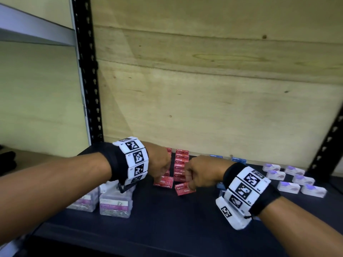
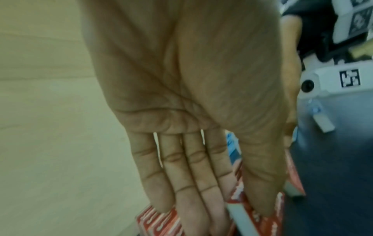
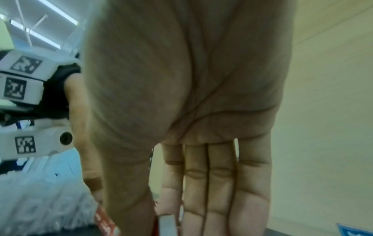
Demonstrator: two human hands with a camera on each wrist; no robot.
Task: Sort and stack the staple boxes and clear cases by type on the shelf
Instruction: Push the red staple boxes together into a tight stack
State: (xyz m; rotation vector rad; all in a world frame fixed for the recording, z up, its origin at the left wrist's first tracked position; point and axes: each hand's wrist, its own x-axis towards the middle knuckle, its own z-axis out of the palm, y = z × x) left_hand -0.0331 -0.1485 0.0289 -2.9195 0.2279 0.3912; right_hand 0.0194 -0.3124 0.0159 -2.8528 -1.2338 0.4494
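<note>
Two clear cases [image 1: 114, 205] hold clips | left hand [image 1: 160, 162], right hand [image 1: 201, 171] pinch red staple boxes [image 1: 181, 165]

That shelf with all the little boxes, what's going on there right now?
A person is sorting stationery on a dark shelf. Both hands work at a stack of small red cardboard staple boxes near the back wall: the left hand holds one red box against its left side, and the right hand has a grip on another red box at its foot. Clear plastic cases sit at left, white-and-purple boxes at right.
</note>
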